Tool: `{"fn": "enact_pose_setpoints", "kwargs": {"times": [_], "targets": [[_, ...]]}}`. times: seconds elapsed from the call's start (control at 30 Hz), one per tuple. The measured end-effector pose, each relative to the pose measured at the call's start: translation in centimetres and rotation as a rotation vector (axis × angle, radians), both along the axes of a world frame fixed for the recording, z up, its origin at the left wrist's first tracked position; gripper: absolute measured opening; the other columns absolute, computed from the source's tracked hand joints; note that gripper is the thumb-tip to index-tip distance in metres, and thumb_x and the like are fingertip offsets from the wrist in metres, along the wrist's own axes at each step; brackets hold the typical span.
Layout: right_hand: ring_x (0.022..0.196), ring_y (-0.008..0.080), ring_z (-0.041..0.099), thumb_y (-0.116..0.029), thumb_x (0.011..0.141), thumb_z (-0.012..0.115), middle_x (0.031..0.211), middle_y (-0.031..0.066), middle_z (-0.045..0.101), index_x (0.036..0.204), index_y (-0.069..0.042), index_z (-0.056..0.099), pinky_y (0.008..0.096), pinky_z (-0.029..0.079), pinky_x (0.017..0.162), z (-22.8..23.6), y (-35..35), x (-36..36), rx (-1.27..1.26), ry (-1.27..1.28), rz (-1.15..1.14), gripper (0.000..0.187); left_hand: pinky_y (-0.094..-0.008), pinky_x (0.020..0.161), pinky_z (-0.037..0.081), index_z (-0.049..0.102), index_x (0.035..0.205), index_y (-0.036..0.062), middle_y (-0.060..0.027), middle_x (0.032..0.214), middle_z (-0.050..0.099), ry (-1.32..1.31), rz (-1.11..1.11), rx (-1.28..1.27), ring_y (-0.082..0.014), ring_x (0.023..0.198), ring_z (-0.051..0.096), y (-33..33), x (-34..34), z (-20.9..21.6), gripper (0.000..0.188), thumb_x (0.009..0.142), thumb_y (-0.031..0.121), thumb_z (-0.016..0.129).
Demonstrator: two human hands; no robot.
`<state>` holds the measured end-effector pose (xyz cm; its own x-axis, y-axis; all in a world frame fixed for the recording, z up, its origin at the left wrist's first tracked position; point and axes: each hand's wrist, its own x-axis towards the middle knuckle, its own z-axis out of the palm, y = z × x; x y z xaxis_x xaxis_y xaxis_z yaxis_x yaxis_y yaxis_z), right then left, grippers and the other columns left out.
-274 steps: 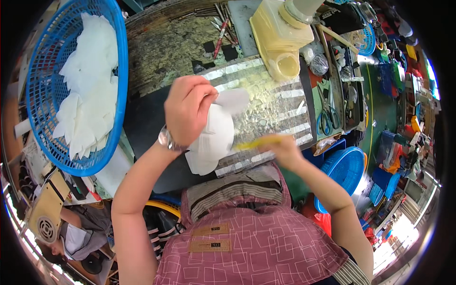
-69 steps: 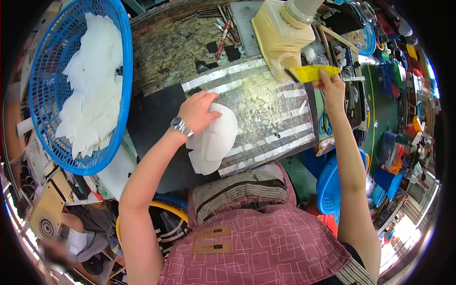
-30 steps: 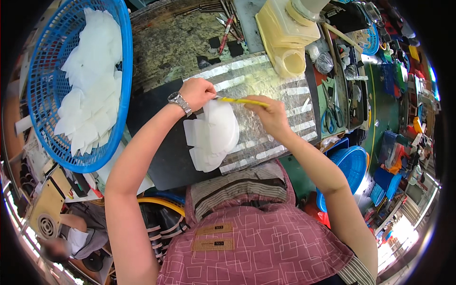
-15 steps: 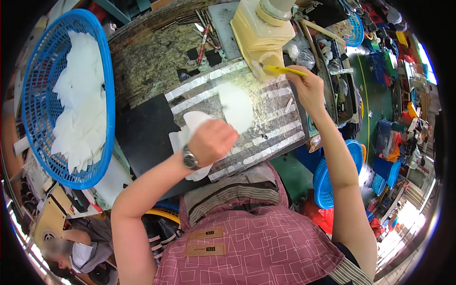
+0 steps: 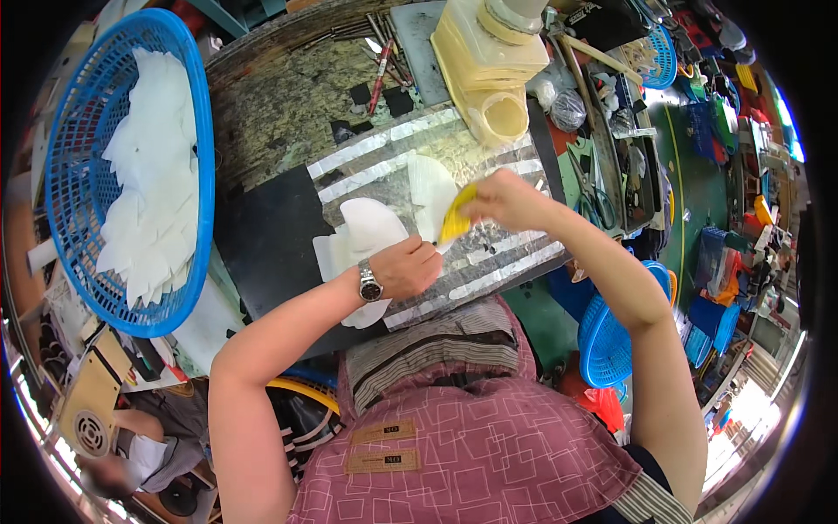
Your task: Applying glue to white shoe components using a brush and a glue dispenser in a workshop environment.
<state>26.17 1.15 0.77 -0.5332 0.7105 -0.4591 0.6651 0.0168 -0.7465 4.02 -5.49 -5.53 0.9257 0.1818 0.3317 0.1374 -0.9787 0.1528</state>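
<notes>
A white rounded sheet piece lies on the striped work board. My left hand, with a watch at the wrist, pinches its near edge with closed fingers. In my right hand is a flat yellow spreader, its blade against the right side of that piece. More white pieces overlap in a small stack just left of it, partly under my left hand. Beyond the right hand stands a cream glue container, its round spout opening toward me.
A large blue basket full of white cut pieces stands at the left. A black mat lies beside the board. Pens and thin tools rest behind it, scissors on the right. A person sits at the lower left.
My right hand has brought the yellow spreader from the container's spout down and left onto the white piece. My left hand has shifted slightly right and down, to the piece's near edge.
</notes>
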Motion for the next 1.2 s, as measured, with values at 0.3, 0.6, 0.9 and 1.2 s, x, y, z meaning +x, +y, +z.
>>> {"fn": "enact_pose_setpoints", "kwargs": {"times": [0.3, 0.6, 0.9, 1.2], "targets": [[0.067, 0.0179, 0.061, -0.011, 0.08, 0.055, 0.077, 0.0099, 0.065, 0.09, 0.002, 0.061, 0.0285, 0.048, 0.064, 0.5, -8.2, 1.8, -0.184, 0.257, -0.516, 0.018, -0.0287, 0.063, 0.036, 0.054, 0.072, 0.0085, 0.0006, 0.065, 0.043, -0.217, 0.254, 0.076, -0.0153, 0.066, 0.044, 1.0, -1.0, 1.4, 0.008, 0.068, 0.015, 0.054], [0.077, 0.0126, 0.059, -0.013, 0.085, 0.052, 0.088, 0.009, 0.061, 0.101, 0.005, 0.055, 0.024, 0.046, 0.073, 2.2, -3.2, 7.4, 0.182, 0.336, -0.957, 0.024, -0.0365, 0.062, 0.042, 0.059, 0.074, 0.0061, -0.007, 0.07, 0.052, 0.018, 1.21, 0.772, -0.0239, 0.069, 0.05, 1.6, -16.8, 17.6, 0.01, 0.071, 0.004, 0.067], [0.069, 0.0099, 0.059, -0.009, 0.083, 0.054, 0.077, 0.0062, 0.063, 0.096, 0.005, 0.059, 0.0202, 0.046, 0.064, -0.4, 2.3, 7.9, 0.523, 0.113, -0.546, 0.02, -0.0363, 0.076, 0.042, 0.056, 0.1, 0.0041, -0.0105, 0.094, 0.057, -0.135, 0.965, -0.29, -0.0292, 0.086, 0.052, 4.1, -8.3, 8.5, 0.039, 0.066, 0.019, 0.068], [0.067, 0.0169, 0.062, -0.012, 0.078, 0.06, 0.079, 0.0069, 0.065, 0.09, -0.003, 0.063, 0.0278, 0.049, 0.061, -0.7, -2.3, -2.0, -0.056, 0.494, -0.382, 0.016, -0.0305, 0.062, 0.048, 0.063, 0.073, 0.0055, -0.0074, 0.068, 0.063, 0.259, 1.009, -1.071, -0.0188, 0.063, 0.061, 7.7, -7.2, 1.3, 0.016, 0.067, 0.02, 0.067]]}}
